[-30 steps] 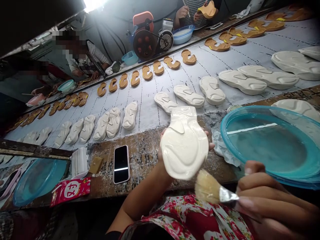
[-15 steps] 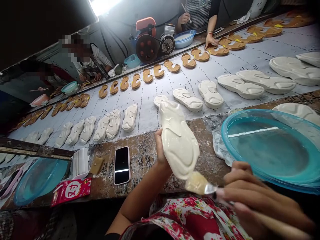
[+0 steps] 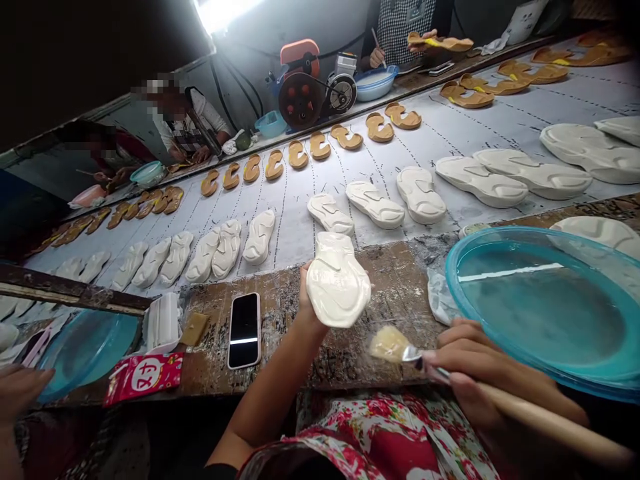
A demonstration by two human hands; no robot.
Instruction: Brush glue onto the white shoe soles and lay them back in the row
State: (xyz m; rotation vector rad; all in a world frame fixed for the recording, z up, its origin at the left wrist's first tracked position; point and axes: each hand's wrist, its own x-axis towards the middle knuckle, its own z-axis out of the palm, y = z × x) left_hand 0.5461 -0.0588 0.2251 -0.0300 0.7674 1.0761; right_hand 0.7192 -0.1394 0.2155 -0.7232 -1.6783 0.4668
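A glossy white shoe sole (image 3: 337,283) is held up over the table's front edge by my left hand (image 3: 307,300), whose fingers are mostly hidden behind it. My right hand (image 3: 493,367) is closed round the wooden handle of a brush (image 3: 393,345). The pale bristles point left, a little to the lower right of the sole and apart from it. To the right of the brush is a blue basin (image 3: 545,313) of liquid. Beyond the held sole, a matte white sole (image 3: 331,213) lies on the white sheet.
A phone (image 3: 245,331), a red packet (image 3: 145,378) and a second basin (image 3: 90,347) are at left, with another person's hand (image 3: 23,393) beside them. Brown insoles (image 3: 299,155) line the belt's far side. A person across holds a brown insole (image 3: 440,43).
The held sole has moved down and now tilts away, apart from the brush. The brush has shifted slightly up. Across the belt, a person has lifted a brown insole. Another person's hand has appeared at left.
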